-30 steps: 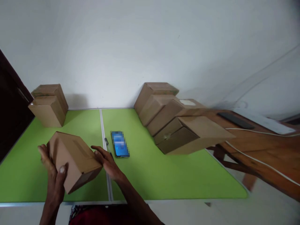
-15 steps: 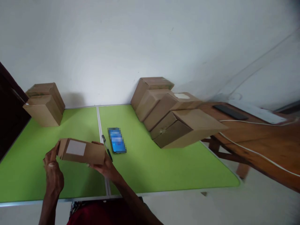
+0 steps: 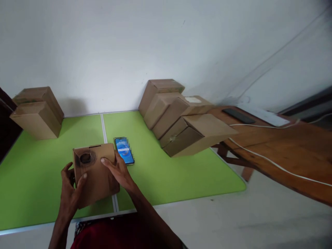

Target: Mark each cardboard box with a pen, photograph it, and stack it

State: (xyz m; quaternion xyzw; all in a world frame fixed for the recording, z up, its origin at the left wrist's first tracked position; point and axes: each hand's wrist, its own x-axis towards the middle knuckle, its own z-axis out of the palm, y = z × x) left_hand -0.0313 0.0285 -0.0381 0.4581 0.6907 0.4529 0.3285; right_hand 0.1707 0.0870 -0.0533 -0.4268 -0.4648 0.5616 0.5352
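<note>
Between my two hands is a brown cardboard box [image 3: 97, 180], held above the near left part of the green table [image 3: 166, 176]. Its face toward me has a dark round mark near the upper left corner and a narrow slot at the top edge. My left hand [image 3: 71, 188] grips the left side, thumb on the face, other fingers partly hidden behind. My right hand [image 3: 120, 171] clasps the right side with its thumb laid on the face. A smartphone [image 3: 124, 151] with a lit blue screen lies just beyond my right hand.
Two cardboard boxes [image 3: 38, 119] stand at the back left by the wall. Several more boxes [image 3: 199, 129] form a row at the back right. A wooden table [image 3: 280, 152] on the right carries a black flat object [image 3: 238, 116] and a white cable [image 3: 275, 166].
The box has been turned in my hands: the narrow side with the white label no longer shows, and a broad face with a dark mark faces me. The pen is now hidden.
</note>
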